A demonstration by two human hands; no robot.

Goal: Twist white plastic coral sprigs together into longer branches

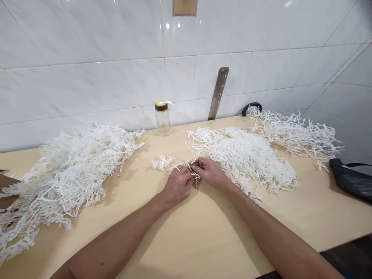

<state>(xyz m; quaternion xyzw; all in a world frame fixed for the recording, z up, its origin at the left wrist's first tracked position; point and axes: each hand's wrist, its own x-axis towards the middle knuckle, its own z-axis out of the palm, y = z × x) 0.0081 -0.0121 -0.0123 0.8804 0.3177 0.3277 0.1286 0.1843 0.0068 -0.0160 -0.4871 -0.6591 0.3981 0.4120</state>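
Note:
My left hand [178, 185] and my right hand [209, 173] meet at the middle of the wooden table [188, 232]. Both are closed in a pinch on one white branched plastic strip [167, 162] that trails off to the left, its comb-like end lying on the wood. Just right of my right hand lies a dense heap of small white plastic pieces [247, 159]. A big heap of white branched strips [69, 170] covers the table's left side.
A clear bottle with a brown-and-yellow lid [162, 117] stands at the tiled wall. A metal bar [218, 93] leans behind the table. More branched strips [293, 131] lie at the back right, a black bag [351, 180] at the right edge.

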